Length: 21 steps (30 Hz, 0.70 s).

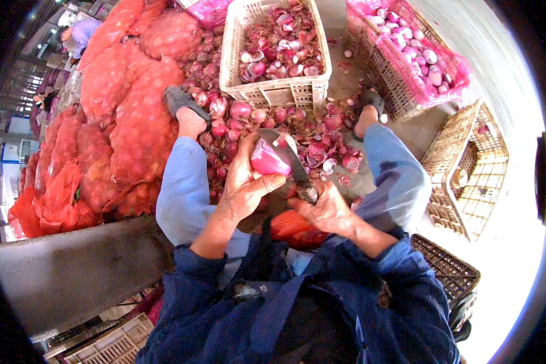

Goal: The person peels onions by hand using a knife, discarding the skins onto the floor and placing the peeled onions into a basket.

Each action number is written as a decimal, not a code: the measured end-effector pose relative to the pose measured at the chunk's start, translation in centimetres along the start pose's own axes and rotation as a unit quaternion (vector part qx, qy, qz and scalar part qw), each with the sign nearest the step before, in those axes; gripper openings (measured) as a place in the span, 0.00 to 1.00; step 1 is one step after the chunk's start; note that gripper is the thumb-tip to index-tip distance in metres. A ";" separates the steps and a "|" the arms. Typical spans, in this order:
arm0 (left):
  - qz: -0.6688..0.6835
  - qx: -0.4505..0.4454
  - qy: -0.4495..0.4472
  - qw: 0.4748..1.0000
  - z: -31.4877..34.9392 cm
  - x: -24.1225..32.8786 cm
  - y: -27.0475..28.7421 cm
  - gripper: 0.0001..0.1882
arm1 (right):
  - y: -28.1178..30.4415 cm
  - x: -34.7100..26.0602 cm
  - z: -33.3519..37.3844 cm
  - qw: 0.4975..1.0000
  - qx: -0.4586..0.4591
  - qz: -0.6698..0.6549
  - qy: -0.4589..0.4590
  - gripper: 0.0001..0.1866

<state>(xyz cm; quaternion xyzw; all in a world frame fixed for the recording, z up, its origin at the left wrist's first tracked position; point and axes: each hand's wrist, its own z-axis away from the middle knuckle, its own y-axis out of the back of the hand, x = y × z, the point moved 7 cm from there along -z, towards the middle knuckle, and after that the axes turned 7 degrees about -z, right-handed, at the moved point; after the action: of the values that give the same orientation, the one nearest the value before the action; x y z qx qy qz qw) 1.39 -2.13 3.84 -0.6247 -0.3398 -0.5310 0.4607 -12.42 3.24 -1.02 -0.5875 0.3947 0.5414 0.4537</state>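
Straight out beyond both hands, loose red onions and dry skins cover the floor, with a cream slatted crate of peelings behind them. Out past the right hand stands a crate lined with pink plastic, filled with peeled onions; nearer on that side sits a beige lattice crate, and lower down a dark brown one. Stuffed red mesh sacks are piled to the left of the left hand, above a grey ledge. Spread knees in light blue trousers flank the hands, and orange-red mesh shows below, between them.

The left hand is curled round a partly peeled purple onion, its thumb stretched along the lower side. The right hand is closed on the handle of a broad-bladed knife, whose blade slants up beside the onion, toward the left fingers; whether its edge touches, I cannot tell.
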 end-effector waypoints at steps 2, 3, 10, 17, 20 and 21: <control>0.000 0.007 -0.011 1.000 -0.1 0.0 0.0 0.40 | -2.2 0.3 0.3 0.975 -0.035 -0.166 -0.145 0.05; 0.000 0.009 -0.014 1.000 -0.1 -0.1 0.1 0.40 | -2.9 0.6 0.4 0.958 -0.050 -0.223 -0.172 0.04; 0.084 0.035 0.010 0.996 0.2 -0.4 -0.4 0.40 | -2.4 0.2 -0.4 0.995 0.041 -0.093 -0.001 0.07; -0.031 0.035 -0.010 0.999 0.0 0.5 1.0 0.42 | 3.5 -4.7 -1.6 0.991 0.128 0.007 0.037 0.16; -0.080 0.013 0.005 0.997 0.0 0.7 0.5 0.43 | 3.7 -7.4 -3.5 0.991 0.058 0.082 0.087 0.20; -0.105 0.007 0.007 0.994 0.0 0.6 0.2 0.42 | 3.5 -7.9 -4.0 0.990 0.040 0.086 0.109 0.20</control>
<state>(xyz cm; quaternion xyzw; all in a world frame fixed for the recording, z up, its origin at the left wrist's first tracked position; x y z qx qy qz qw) 1.72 -2.23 4.37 -0.5788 -0.4039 -0.5785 0.4088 -15.46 -1.79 6.44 -0.5885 0.5119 0.4948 0.3831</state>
